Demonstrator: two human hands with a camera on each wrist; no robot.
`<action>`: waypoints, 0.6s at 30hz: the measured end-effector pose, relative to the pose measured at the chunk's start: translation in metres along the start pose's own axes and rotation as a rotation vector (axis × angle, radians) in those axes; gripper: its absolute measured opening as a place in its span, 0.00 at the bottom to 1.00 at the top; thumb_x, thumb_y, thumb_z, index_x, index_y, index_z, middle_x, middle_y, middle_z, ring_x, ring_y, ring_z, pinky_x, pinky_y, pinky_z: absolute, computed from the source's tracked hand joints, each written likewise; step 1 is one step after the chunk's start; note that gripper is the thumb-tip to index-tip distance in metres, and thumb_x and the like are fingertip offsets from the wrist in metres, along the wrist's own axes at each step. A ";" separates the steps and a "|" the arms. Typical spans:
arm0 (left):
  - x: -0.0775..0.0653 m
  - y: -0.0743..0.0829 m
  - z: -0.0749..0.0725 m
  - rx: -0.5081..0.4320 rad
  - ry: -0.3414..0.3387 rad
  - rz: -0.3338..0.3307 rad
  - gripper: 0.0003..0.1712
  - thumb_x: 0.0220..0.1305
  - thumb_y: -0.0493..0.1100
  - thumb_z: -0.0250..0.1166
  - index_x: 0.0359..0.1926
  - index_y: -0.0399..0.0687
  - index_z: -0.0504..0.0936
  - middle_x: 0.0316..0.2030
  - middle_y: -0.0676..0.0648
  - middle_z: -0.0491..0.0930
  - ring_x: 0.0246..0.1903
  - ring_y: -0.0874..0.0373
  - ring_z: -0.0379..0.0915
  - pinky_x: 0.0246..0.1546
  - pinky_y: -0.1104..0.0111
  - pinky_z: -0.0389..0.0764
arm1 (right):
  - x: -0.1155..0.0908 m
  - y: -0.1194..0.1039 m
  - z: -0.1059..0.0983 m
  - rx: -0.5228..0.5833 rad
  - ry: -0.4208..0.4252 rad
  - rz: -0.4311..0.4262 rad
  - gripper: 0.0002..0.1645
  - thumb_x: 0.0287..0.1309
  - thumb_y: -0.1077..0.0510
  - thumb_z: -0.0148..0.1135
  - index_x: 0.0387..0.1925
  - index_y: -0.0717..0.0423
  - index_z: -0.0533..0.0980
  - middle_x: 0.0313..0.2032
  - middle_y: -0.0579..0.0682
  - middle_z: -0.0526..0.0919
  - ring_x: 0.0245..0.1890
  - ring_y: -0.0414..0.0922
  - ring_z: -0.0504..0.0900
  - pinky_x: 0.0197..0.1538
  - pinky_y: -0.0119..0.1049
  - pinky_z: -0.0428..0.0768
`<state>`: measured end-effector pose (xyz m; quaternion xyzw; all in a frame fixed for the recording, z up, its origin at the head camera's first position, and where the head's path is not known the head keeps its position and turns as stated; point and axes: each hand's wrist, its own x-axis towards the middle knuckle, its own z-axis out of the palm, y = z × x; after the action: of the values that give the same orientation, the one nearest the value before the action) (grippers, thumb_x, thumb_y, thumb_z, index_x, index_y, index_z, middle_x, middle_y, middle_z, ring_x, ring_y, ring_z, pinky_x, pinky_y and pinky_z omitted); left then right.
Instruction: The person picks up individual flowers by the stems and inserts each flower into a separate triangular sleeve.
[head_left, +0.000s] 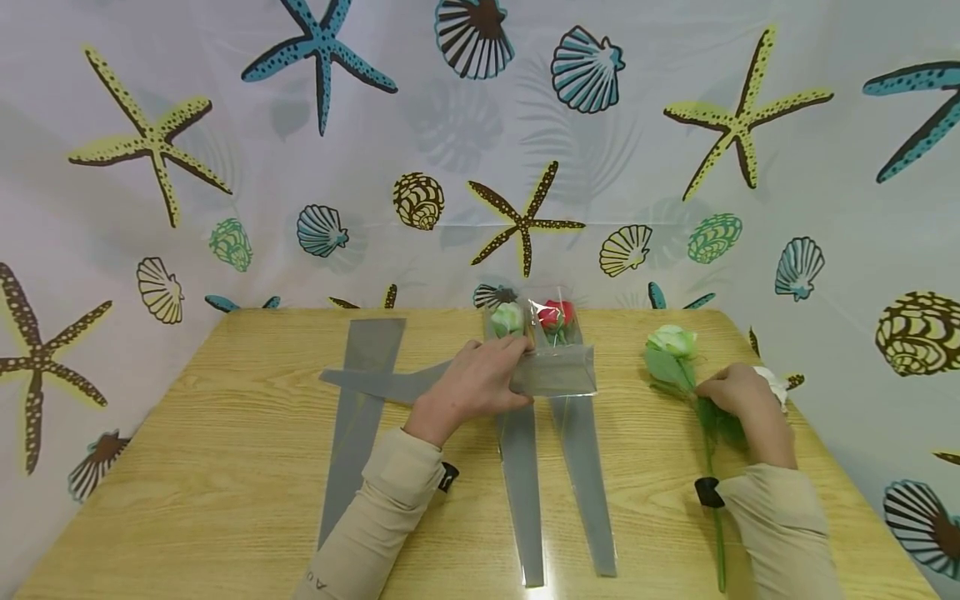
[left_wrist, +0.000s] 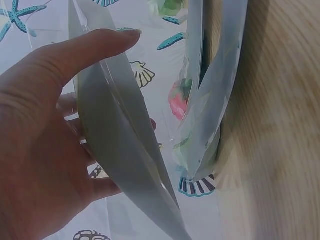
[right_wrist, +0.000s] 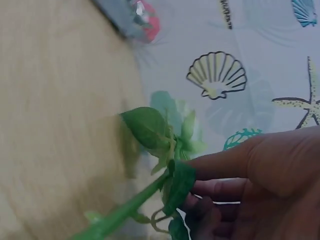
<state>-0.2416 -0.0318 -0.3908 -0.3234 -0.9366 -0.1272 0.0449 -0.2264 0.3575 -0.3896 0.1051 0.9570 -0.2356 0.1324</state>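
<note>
My left hand (head_left: pixel 476 379) grips a grey, clear-edged flower sleeve (head_left: pixel 555 371), held crosswise above two sleeved roses. In the left wrist view the thumb lies across the sleeve's face (left_wrist: pixel 120 110), with fingers behind it. At the right side of the table, my right hand (head_left: pixel 746 408) pinches an artificial pale green rose (head_left: pixel 672 342) among the leaves below its bloom. Its stem (right_wrist: pixel 125 212) runs back toward the near edge. A white flower (head_left: pixel 774 385) shows beyond that hand, partly hidden by it.
A green rose (head_left: pixel 507 319) and a red rose (head_left: pixel 555 315) lie in grey sleeves side by side at the middle. Another grey sleeve (head_left: pixel 352 442) lies flat at left on the wooden table (head_left: pixel 225 467). A shell-patterned curtain (head_left: pixel 360 167) hangs behind.
</note>
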 end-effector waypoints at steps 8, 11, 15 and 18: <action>0.000 -0.001 0.000 -0.008 -0.021 -0.013 0.37 0.61 0.58 0.78 0.66 0.53 0.74 0.56 0.52 0.83 0.54 0.56 0.80 0.64 0.47 0.76 | -0.014 -0.017 -0.014 0.247 -0.015 -0.101 0.31 0.80 0.50 0.53 0.63 0.77 0.74 0.27 0.44 0.82 0.30 0.41 0.78 0.36 0.37 0.79; 0.000 -0.001 0.000 -0.011 -0.023 -0.014 0.37 0.61 0.57 0.78 0.65 0.53 0.74 0.55 0.52 0.83 0.54 0.56 0.80 0.64 0.47 0.76 | -0.022 -0.024 -0.021 0.342 0.015 -0.143 0.33 0.81 0.49 0.52 0.67 0.77 0.71 0.30 0.39 0.83 0.30 0.34 0.81 0.38 0.31 0.83; 0.000 -0.001 0.000 -0.012 -0.026 -0.008 0.36 0.60 0.57 0.78 0.65 0.53 0.75 0.54 0.52 0.84 0.52 0.56 0.80 0.64 0.47 0.76 | -0.033 -0.031 -0.031 0.491 0.076 -0.195 0.35 0.81 0.49 0.53 0.69 0.78 0.68 0.32 0.28 0.81 0.31 0.28 0.83 0.39 0.26 0.84; -0.001 -0.001 0.000 -0.008 -0.036 -0.007 0.36 0.60 0.57 0.78 0.65 0.54 0.75 0.54 0.52 0.84 0.52 0.57 0.80 0.63 0.48 0.76 | -0.040 -0.033 -0.037 0.718 0.155 -0.199 0.22 0.77 0.51 0.59 0.60 0.64 0.78 0.31 0.26 0.83 0.29 0.28 0.85 0.36 0.25 0.84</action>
<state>-0.2413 -0.0327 -0.3915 -0.3227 -0.9378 -0.1250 0.0262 -0.2051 0.3409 -0.3317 0.0686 0.8263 -0.5589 -0.0091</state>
